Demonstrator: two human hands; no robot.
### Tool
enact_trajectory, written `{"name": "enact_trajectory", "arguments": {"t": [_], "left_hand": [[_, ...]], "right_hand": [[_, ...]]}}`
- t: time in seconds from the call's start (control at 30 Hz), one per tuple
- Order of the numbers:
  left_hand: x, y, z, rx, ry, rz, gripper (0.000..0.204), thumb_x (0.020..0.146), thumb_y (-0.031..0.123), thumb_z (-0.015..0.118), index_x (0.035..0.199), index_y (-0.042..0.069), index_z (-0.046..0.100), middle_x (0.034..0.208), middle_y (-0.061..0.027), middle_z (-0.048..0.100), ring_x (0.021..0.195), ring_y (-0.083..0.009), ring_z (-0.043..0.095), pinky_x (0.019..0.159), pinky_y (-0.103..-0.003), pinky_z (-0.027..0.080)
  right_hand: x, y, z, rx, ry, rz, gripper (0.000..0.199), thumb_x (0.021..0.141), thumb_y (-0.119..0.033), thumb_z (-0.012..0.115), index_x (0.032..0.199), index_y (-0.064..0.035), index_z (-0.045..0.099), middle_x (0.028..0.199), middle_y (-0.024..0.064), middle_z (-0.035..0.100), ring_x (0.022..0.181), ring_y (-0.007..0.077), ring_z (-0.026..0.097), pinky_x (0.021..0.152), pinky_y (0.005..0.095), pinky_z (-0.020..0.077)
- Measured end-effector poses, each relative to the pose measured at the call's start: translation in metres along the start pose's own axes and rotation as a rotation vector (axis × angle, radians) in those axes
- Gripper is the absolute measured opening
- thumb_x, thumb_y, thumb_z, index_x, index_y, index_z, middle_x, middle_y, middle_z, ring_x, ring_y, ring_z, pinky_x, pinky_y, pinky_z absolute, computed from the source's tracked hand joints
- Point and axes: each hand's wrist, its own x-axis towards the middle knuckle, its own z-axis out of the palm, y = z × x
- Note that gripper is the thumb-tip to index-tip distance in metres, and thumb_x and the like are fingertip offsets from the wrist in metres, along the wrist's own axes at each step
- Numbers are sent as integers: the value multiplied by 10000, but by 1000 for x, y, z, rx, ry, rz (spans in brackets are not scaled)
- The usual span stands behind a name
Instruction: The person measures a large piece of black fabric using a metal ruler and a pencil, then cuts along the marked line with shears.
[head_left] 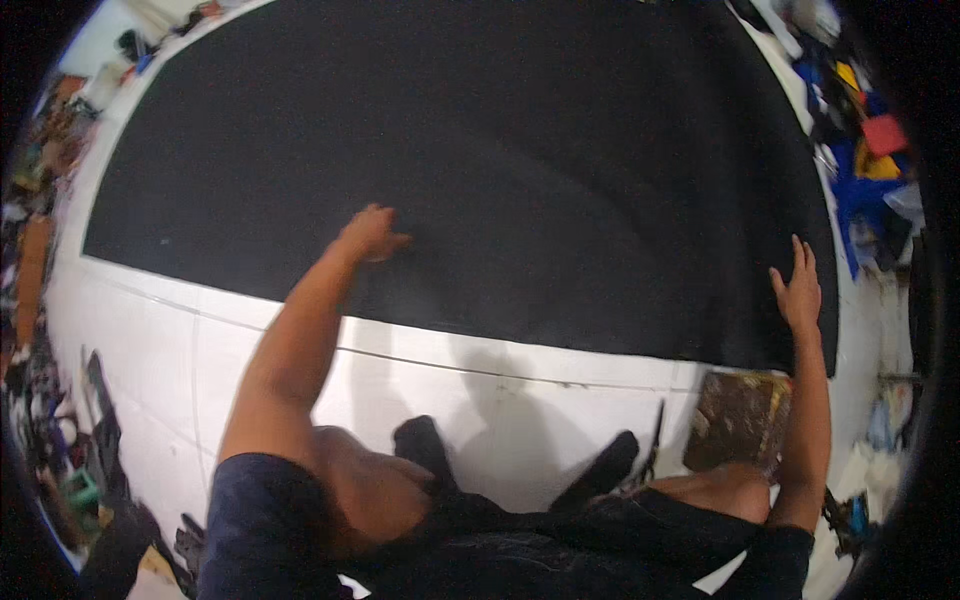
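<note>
1. Black cloth (480, 130) lies spread over the white floor (150, 325), filling most of the upper view; its near edge runs across in front of the person, sloping lower toward the right.
2. Soft ripples show in the cloth toward its right side, while the left part looks flatter.
3. Left hand (372, 235) is over the cloth, inside its near edge, with the thumb apart from loosely bent fingers and nothing seen in its grasp; whether it presses on the fabric, I cannot tell.
4. Right hand (799, 290) is at the cloth's right edge, fingers extended and thumb held wide, with nothing seen in its grasp; contact is unclear here too.
5. Brown board (735, 420), its surface worn and patchy, lies by the cloth's near right corner, partly behind the right forearm.
6. Two dark-covered feet (424, 447) rest on the floor, short of the cloth.
7. Blue material (865, 205) sits among clutter beyond the right edge.
</note>
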Motion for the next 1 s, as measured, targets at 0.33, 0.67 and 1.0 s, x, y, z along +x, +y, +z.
{"name": "enact_trajectory", "arguments": {"t": [0.33,0.67,1.0], "left_hand": [[-31,-10,-34,-148,25,-109,539,805,392,664,1234,83,558,1297,-176,486,1208,-353,480,981,-466,431],[-49,-20,-33,-68,-62,-97,537,794,406,661,1227,100,577,1320,-188,480,1216,-351,480,978,-455,438],[-80,-161,-41,-446,283,-317,629,804,398,684,1244,-28,541,1253,-213,562,1174,-333,537,996,-377,420]], "right_hand": [[-61,-224,-32,588,-601,-590,529,812,-270,685,1264,-52,518,1258,169,536,1183,324,506,994,429,410],[-94,-190,46,225,-978,-696,642,800,-455,652,1279,-48,524,1272,205,533,1204,354,488,1016,410,393],[-79,-192,46,274,-895,-649,567,846,-358,639,1314,-79,483,1324,154,493,1207,306,496,1010,408,410]]}}
